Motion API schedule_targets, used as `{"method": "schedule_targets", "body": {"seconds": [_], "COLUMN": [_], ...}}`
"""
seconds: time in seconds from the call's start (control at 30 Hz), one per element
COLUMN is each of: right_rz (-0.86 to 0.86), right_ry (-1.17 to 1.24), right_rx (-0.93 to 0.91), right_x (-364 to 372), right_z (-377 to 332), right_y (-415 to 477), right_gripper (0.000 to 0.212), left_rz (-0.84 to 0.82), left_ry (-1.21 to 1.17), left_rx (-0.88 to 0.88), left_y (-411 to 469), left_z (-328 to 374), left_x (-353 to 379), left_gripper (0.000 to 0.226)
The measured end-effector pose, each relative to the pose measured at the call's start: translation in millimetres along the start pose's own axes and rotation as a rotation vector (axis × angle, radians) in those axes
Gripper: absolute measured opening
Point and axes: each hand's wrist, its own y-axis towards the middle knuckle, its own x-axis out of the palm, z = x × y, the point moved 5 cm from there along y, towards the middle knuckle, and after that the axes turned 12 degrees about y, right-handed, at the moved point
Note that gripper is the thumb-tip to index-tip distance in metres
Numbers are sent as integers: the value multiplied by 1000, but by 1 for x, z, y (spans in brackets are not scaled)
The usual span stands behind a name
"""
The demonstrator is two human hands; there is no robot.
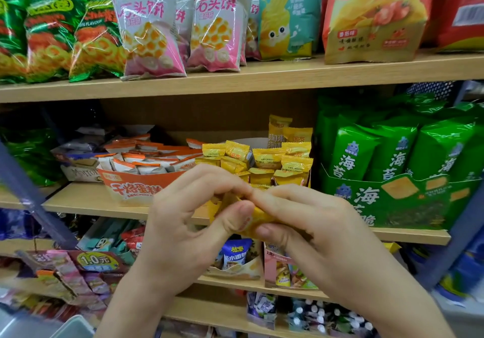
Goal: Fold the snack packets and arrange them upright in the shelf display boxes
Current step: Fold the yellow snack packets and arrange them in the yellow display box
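Shelving of pale wood (262,75) fills the view, its boards stacked one above another and crowded with snacks. On the upper board, a big red-orange crisp bag (374,15) stands at the right, with pink-and-white bags (152,31) and green foil bags (49,34) to its left. On the middle board (86,201), a green display box (392,201) sits at the right, holding tall green packs upright. Left of centre sits an orange display box (131,183) heaped with small white-and-orange packets (146,158) lying every which way. Between the two boxes, small yellow packets (267,158) stand upright in rows; whatever holds them is mostly hidden behind the hands. In front of that board, the left hand (188,219) and right hand (314,222) meet around one yellow packet (258,218). Both sets of fingers (277,196) are curled and pinching it, left thumb pressed on its face, right thumb under it. The packet is crumpled between them, held in the air just before the yellow rows.
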Motion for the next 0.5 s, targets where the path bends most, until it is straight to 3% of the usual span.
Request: {"method": "schedule_targets", "body": {"seconds": [0.2,0.37,0.5], "right_rz": [2,-115,-53], "right_ry": [-50,-53,-95], "right_rx": [46,280,299], "right_x": [1,-11,-13], "right_z": [1,16,22], "right_y": [0,-6,-6], "right_gripper": [48,71,59], "left_rz": [42,132,102], "left_ry": [46,32,87], "left_rx": [41,-49,-53], "left_y": [-1,-5,-6], "left_z": [-6,-15,-16], "left_x": [-4,-16,-17], "left_gripper": [17,5,7]}}
